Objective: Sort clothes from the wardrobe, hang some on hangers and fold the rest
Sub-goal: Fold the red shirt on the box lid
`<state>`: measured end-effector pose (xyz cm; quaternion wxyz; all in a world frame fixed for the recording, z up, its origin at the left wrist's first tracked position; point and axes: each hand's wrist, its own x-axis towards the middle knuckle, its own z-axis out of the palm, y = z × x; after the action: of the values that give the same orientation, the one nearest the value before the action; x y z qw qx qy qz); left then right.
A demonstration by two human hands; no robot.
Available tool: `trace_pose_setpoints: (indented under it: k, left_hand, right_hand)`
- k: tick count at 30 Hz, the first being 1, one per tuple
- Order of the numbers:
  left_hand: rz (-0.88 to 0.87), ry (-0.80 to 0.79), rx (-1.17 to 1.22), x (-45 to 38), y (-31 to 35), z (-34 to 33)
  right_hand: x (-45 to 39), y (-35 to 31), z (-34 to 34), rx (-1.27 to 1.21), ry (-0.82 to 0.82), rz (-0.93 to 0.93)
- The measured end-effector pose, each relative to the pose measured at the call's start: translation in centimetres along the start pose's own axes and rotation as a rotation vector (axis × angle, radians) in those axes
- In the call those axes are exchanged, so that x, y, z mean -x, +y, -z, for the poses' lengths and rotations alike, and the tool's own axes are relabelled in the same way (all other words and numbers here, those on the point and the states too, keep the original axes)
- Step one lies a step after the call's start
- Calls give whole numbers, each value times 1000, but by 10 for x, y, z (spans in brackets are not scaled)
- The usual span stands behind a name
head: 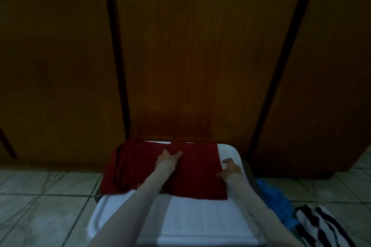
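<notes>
Maroon garment lies half-folded on the white board. My left hand presses its fold, fingers flat; my right hand rests loosely spread at three o'clock, holding nothing. Cloth overhanging at nine o'clock could drag the fold askew.

the dark red garment is matt cloth on a smooth white plastic surface, before grained brown wood wardrobe doors, over glossy pale tiles, beside striped cloth.

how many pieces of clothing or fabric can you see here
3: a dark red garment on the white surface under both hands, a crumpled blue fabric on the tiled floor to its right, and a black-and-white striped fabric beside that. More may be hidden.
</notes>
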<state>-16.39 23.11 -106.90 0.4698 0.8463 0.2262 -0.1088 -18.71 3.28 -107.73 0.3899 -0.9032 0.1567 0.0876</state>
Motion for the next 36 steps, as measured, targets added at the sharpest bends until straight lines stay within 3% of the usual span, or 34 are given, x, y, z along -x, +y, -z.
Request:
trace_pose_setpoints:
  k: [6,13,21,29,36]
  left_hand:
    - [-165,63,-264,11,10,-37]
    - [-263,97,-349,35,16,-74]
    - [-296,183,-407,27,7,-14]
    - [-305,254,-554,9,-8,61]
    - [-272,324,-629,-2,-32,73]
  right_hand:
    - [7,17,36,114,-44,-64]
    - [21,31,73,241,-13,-76]
    - [27,11,52,351,11,5]
    - [30,-19,9,480,-95,117]
    - [31,-27,-7,569,-96,223]
